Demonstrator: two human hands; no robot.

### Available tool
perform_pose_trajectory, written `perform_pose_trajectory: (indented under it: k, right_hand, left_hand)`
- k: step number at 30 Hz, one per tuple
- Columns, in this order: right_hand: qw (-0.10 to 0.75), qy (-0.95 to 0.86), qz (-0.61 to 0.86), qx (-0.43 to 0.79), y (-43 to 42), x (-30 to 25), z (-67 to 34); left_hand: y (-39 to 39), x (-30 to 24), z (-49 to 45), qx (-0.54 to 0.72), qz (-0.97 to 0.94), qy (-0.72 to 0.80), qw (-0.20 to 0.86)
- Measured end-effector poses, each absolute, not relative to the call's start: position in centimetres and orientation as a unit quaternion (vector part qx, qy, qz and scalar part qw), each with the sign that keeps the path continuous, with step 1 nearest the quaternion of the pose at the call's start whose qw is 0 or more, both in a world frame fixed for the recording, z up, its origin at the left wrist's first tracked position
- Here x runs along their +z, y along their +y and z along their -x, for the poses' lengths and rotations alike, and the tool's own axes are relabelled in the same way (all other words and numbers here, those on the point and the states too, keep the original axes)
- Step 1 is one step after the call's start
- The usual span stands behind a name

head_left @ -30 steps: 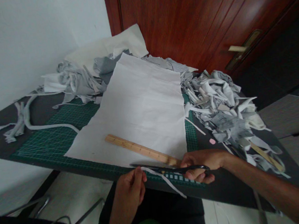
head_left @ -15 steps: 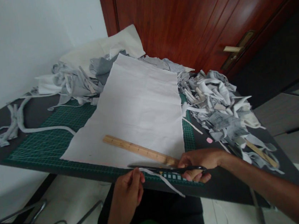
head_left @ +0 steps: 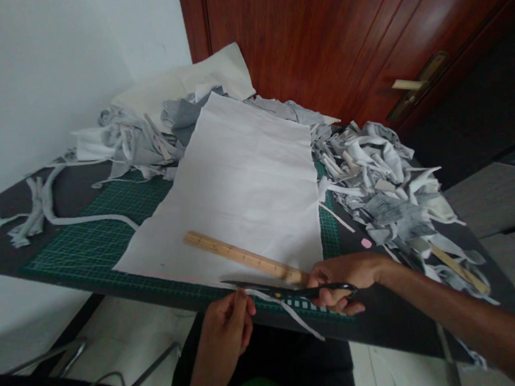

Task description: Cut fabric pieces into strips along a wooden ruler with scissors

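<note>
A large piece of white fabric (head_left: 247,188) lies over the green cutting mat (head_left: 77,244). My right hand (head_left: 335,283) grips black scissors (head_left: 292,292), whose blades point left along the fabric's near edge. A narrow fabric strip (head_left: 302,321), partly cut from that edge, hangs below the blades over the table's front. My left hand (head_left: 228,323) pinches the strip close to the scissor tips. On the fabric rests a wooden ruler (head_left: 246,257), its right end beside my right hand.
Scraps of grey and white fabric (head_left: 375,167) are heaped on the right of the dark table (head_left: 374,322). More scraps (head_left: 130,139) and cream cloth (head_left: 220,73) lie at the back. A pink piece of chalk (head_left: 366,243) is right of the mat.
The whole view has shifted slightly, so everything sits a little further right. Both hands keep nearly the same place at the fabric's edge, still holding the scissors and strip.
</note>
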State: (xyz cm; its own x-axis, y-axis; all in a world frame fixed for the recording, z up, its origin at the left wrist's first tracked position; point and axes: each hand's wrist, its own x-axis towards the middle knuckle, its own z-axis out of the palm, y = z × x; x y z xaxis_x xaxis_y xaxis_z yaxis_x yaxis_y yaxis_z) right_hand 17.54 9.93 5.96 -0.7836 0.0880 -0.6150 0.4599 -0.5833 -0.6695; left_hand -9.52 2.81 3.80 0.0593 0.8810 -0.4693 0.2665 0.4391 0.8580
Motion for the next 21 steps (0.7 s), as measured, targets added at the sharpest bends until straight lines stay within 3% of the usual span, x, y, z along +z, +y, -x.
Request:
perform_pose_trajectory:
  k: [21]
  right_hand:
    - [0.115,0.469,-0.308,-0.82,10.3,6.9,-14.9]
  left_hand:
    - [2.5,4.2,9.8,0.306,-0.394,0.594,0.632]
